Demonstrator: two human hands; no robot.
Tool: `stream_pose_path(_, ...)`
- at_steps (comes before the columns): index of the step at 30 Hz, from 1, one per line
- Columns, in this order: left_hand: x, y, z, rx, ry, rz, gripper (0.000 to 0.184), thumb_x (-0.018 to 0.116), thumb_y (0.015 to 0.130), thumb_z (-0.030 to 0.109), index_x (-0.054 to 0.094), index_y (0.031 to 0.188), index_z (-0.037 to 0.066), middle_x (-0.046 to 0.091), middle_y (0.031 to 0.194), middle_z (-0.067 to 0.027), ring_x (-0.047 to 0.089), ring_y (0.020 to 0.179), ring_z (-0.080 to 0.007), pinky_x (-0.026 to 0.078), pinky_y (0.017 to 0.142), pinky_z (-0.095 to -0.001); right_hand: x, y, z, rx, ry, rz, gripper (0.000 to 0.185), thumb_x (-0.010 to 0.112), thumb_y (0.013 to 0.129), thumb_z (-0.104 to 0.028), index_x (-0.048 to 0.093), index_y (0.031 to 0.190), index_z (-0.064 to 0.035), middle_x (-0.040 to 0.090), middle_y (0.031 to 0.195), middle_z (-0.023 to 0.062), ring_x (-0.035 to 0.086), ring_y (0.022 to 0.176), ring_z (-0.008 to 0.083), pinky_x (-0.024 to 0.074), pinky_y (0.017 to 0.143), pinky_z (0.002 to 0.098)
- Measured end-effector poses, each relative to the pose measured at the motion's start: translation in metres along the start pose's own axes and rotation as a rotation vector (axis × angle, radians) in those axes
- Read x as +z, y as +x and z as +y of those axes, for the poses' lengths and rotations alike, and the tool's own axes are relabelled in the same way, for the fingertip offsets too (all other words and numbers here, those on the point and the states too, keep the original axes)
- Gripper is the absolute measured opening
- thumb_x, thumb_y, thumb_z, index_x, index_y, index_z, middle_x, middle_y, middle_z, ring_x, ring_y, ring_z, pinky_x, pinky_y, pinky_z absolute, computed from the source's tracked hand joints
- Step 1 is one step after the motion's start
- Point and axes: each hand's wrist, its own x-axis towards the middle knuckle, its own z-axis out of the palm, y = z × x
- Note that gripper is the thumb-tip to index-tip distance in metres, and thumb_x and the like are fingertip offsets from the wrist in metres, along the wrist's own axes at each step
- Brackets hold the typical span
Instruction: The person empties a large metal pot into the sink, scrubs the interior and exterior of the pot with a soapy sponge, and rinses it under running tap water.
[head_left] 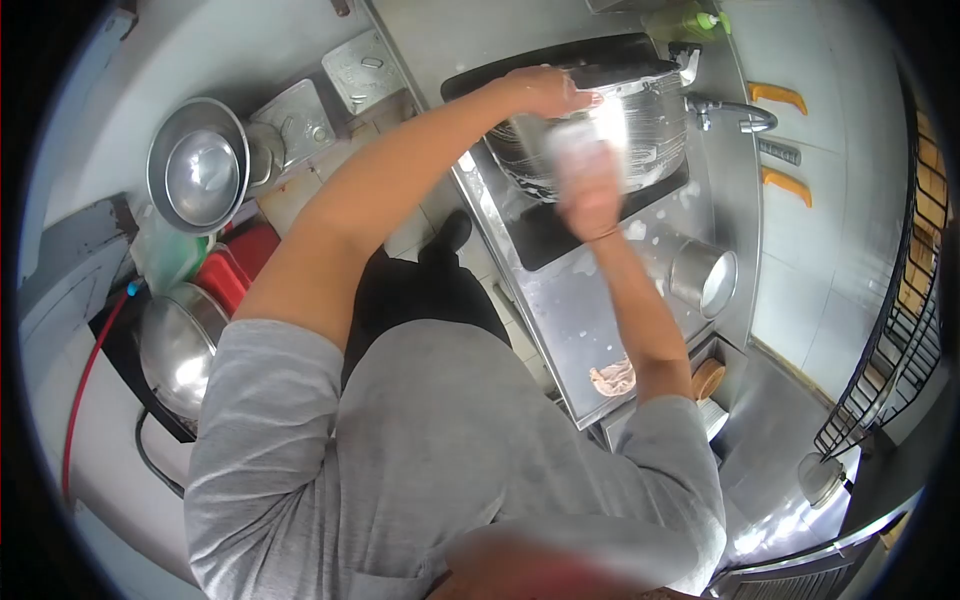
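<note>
A large metal pot [655,130] with streaks of white suds lies tilted in the sink [545,240]. My left hand [545,92] is closed at the pot's near upper edge, gripping it. Smeared by motion, my right hand [592,205] is against the pot's soapy side. Its fingers are wrapped round a whitish scrubbing pad [580,145], too blurred to tell its exact kind. Bright glare covers part of the pot between the two hands.
A curved faucet [735,112] stands behind the pot. On the steel counter are a small metal pot [700,278] and a crumpled cloth [613,378]. Metal bowls [200,170] and a red container [235,265] are at left. A black wire rack [890,330] is at right.
</note>
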Motion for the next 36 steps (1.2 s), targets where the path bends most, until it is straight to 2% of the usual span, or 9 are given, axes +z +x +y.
stream_pose_path(2, 0.008, 0.001, 0.000, 0.007, 0.050, 0.019, 0.086, 0.028, 0.095, 0.073, 0.073, 0.089, 0.000, 0.069, 0.091, -0.0258, 0.065, 0.095, -0.0433, 0.049, 0.091, -0.0501, 0.012, -0.028, -0.021, -0.377, 0.000, -0.460, 0.045, 0.056, 0.089, -0.015, 0.060, 0.133, -0.0138, 0.055, 0.142, 0.0046, 0.047, 0.134, 0.0258, 0.0307, 0.117, 0.0481)
stream_pose_path(5, 0.014, 0.008, -0.007, -0.013, 0.049, 0.145, 0.086, 0.028, 0.095, 0.074, 0.072, 0.085, 0.000, 0.069, 0.090, -0.0245, 0.065, 0.094, -0.0422, 0.050, 0.089, -0.0489, -0.009, -0.041, -0.004, -0.164, 0.129, -0.325, 0.041, 0.057, 0.090, -0.017, 0.063, 0.130, -0.0133, 0.056, 0.141, 0.0059, 0.046, 0.136, 0.0252, 0.0315, 0.116, 0.0481)
stream_pose_path(9, 0.001, -0.005, 0.006, -0.028, 0.049, 0.008, 0.088, 0.026, 0.094, 0.075, 0.072, 0.083, 0.000, 0.070, 0.091, -0.0232, 0.065, 0.097, -0.0419, 0.050, 0.091, -0.0477, -0.022, 0.013, 0.023, 0.337, -0.129, 0.323, 0.049, 0.060, 0.080, -0.005, 0.061, 0.129, -0.0020, 0.056, 0.139, 0.0168, 0.051, 0.130, 0.0346, 0.0361, 0.111, 0.0540)
stream_pose_path(15, -0.003, -0.011, 0.021, -0.016, 0.191, 0.004, 0.075, 0.025, 0.097, 0.069, 0.072, 0.108, 0.011, 0.069, 0.100, -0.0225, 0.066, 0.101, -0.0395, 0.050, 0.093, -0.0463, -0.002, -0.007, -0.021, -0.322, 0.103, -0.324, 0.048, 0.058, 0.084, -0.017, 0.062, 0.132, -0.0132, 0.062, 0.129, 0.0112, 0.048, 0.133, 0.0325, 0.0303, 0.116, 0.0538)
stream_pose_path(21, 0.007, -0.001, 0.009, -0.193, 0.052, 0.021, 0.092, 0.026, 0.091, 0.079, 0.073, 0.090, 0.000, 0.070, 0.091, -0.0210, 0.067, 0.097, -0.0387, 0.051, 0.088, -0.0485, -0.026, 0.003, 0.074, 0.607, -0.053, 0.406, 0.037, 0.054, 0.091, -0.014, 0.062, 0.125, -0.0006, 0.061, 0.128, 0.0199, 0.051, 0.126, 0.0411, 0.0337, 0.113, 0.0528)
stream_pose_path(26, 0.031, 0.007, -0.006, 0.033, 0.122, 0.309, 0.089, 0.031, 0.089, 0.079, 0.072, 0.085, 0.000, 0.069, 0.085, -0.0223, 0.067, 0.088, -0.0431, 0.052, 0.083, -0.0509, -0.001, -0.043, -0.015, -0.131, 0.143, -0.081, 0.044, 0.063, 0.081, -0.012, 0.064, 0.125, -0.0098, 0.061, 0.129, 0.0129, 0.052, 0.127, 0.0343, 0.0353, 0.110, 0.0587)
stream_pose_path(29, 0.015, -0.004, 0.018, -0.269, 0.035, 0.176, 0.088, 0.028, 0.091, 0.078, 0.074, 0.097, 0.003, 0.070, 0.103, -0.0236, 0.065, 0.101, -0.0425, 0.051, 0.091, -0.0501, -0.013, -0.033, 0.020, 0.025, -0.060, 0.175, 0.043, 0.061, 0.083, -0.013, 0.063, 0.125, -0.0084, 0.060, 0.130, 0.0144, 0.052, 0.126, 0.0348, 0.0352, 0.111, 0.0567)
stream_pose_path(33, 0.033, 0.004, -0.001, -0.243, 0.070, 0.163, 0.091, 0.026, 0.090, 0.079, 0.074, 0.097, 0.001, 0.069, 0.102, -0.0258, 0.065, 0.104, -0.0429, 0.049, 0.093, -0.0507, -0.027, -0.007, 0.090, 0.803, 0.272, 0.468, 0.045, 0.054, 0.089, -0.010, 0.056, 0.133, -0.0004, 0.057, 0.134, 0.0188, 0.047, 0.130, 0.0415, 0.0295, 0.115, 0.0513)
stream_pose_path(36, 0.032, 0.014, -0.016, -0.210, 0.083, 0.220, 0.094, 0.025, 0.090, 0.079, 0.073, 0.097, -0.001, 0.068, 0.102, -0.0277, 0.064, 0.104, -0.0434, 0.049, 0.092, -0.0502, -0.023, -0.018, 0.028, 0.447, 0.019, 0.385, 0.047, 0.058, 0.087, -0.013, 0.058, 0.133, -0.0033, 0.056, 0.137, 0.0178, 0.044, 0.133, 0.0404, 0.0278, 0.117, 0.0527)
